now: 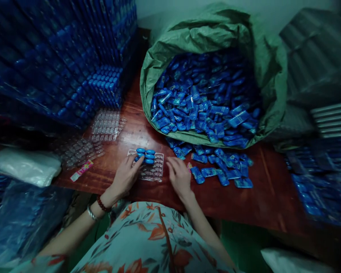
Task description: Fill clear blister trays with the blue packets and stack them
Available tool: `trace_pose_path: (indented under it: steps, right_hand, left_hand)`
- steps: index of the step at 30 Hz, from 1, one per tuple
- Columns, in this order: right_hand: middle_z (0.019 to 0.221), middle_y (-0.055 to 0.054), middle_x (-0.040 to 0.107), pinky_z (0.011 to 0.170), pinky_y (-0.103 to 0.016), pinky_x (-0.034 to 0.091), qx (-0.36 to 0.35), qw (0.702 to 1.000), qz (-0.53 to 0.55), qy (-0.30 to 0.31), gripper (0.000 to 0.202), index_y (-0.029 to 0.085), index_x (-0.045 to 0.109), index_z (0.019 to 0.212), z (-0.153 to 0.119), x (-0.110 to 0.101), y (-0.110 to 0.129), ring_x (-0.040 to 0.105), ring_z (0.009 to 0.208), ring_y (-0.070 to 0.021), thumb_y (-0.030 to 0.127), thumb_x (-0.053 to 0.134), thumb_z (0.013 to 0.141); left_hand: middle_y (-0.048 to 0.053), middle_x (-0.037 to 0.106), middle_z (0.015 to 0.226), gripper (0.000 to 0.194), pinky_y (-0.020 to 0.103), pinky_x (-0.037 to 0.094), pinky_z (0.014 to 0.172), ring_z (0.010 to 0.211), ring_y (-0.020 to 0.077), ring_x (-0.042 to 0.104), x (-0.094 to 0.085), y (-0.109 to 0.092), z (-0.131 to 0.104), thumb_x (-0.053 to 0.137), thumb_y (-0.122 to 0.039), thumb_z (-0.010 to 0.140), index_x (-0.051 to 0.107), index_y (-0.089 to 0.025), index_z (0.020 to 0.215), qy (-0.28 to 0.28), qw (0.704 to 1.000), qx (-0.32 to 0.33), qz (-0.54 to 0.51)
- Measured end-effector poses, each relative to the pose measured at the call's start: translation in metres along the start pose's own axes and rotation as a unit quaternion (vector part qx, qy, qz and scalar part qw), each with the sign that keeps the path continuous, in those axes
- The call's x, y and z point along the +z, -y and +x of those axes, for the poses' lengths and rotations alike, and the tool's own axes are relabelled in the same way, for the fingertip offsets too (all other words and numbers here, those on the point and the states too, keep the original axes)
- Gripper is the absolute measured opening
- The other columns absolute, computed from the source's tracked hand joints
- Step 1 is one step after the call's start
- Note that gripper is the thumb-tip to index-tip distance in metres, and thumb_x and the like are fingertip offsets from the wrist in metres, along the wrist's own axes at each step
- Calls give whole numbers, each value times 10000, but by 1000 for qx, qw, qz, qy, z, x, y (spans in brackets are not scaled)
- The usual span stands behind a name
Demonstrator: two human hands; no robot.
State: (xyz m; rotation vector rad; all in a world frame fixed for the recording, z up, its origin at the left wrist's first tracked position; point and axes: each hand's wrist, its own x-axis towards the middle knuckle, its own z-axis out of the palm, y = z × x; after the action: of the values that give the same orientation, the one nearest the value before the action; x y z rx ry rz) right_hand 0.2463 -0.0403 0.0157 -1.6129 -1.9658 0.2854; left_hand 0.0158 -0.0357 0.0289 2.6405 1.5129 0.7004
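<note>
- Left grip [125, 176] right on the blue pieces [149, 156] in the clear tray [158, 170], fingertips touching; pinching or just pressing, can't tell!
- Right grip [181, 178] just beside the tray, fingers curled; whether the tips meet, can't tell.
- Loose blue packets [208, 172] right of that grip, on the worktop [261, 201].
- Beyond them, a green sack [161, 47] full of packets.
- Spare trays [106, 125] beyond the left grip, off to its left.

Small packing workshop, by the look of it. Before me: wooden tabletop [244, 204], part-filled tray [159, 167], big green sack [193, 36] brimming with blue packets [193, 104]. Left: clear trays [106, 125], tall stacks of filled blue trays [105, 83]. Bulk goods crowd me both sides.
</note>
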Motion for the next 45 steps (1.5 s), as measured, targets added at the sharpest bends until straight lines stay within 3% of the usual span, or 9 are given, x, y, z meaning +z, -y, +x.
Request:
trace_pose_path:
  steps: [4,11,17,23,28,32,36,40,45]
  right_hand:
    - [1240,-171,550,926,-471,420,96,987,-125,0,377,158,556,1254,19,-15,-47,462,1159,-293,298,397,943]
    - [1320,-166,503,877,-451,462,70,988,-119,72,385,188,536,1278,-11,-10,-54,496,1148,-274,222,360,938]
    - [1262,-169,451,910,-418,469,153,988,18,13,407,166,484,1281,-47,-20,-51,525,1111,-250,320,440,907]
    - [1186,-83,462,827,-361,478,167,971,47,166,561,247,455,1293,-9,-35,-71,576,993,-223,320,627,764]
    - [924,-4,522,718,-319,462,168,963,78,197,463,222,555,1043,10,-43,-76,560,724,-164,304,745,630]
    - [700,29,545,551,-271,434,195,950,198,139,311,197,571,915,-1,-40,-61,507,551,-140,375,692,692]
    - [748,-6,622,552,-278,485,178,932,299,103,248,202,595,980,-6,-23,-22,589,602,-162,374,594,802]
    - [979,-59,637,812,-308,505,13,969,223,103,191,213,612,1043,1,-1,18,619,912,-186,237,496,893]
    - [1028,-80,588,724,-255,495,-85,972,-14,217,317,207,570,1135,11,0,39,617,877,-173,81,400,900]
  left_hand:
    - [126,582,1110,322,373,476,834,988,229,547,13,-40,26,422,-151,901,541,-189,1198,-19,995,24,-94]
    - [147,522,1164,425,395,468,905,1081,234,508,69,-89,96,385,3,821,477,-115,1218,170,977,-44,-118]
    - [160,511,1114,252,422,471,875,1041,269,505,72,-90,77,476,-57,825,538,-97,1066,260,957,-27,-122]
    - [132,489,1117,261,387,479,877,1019,235,511,58,-102,55,522,-68,812,530,-116,1069,316,933,4,-174]
    - [86,548,1045,249,306,495,834,939,178,542,27,-89,35,439,-64,868,555,-167,1062,247,934,27,-256]
    - [75,612,1044,236,316,492,868,984,176,579,-5,-47,6,480,-177,906,563,-208,1124,52,950,-78,-298]
    - [41,653,914,173,302,523,762,839,167,621,-9,-11,-17,572,-268,867,596,-201,1025,-85,946,-196,-243]
    - [53,648,957,141,285,526,787,891,155,624,7,4,-26,510,-203,894,594,-184,1006,-94,962,-136,-216]
    - [77,623,1048,251,271,529,824,963,146,618,10,14,-27,421,-108,902,596,-176,1068,-67,978,-77,-181]
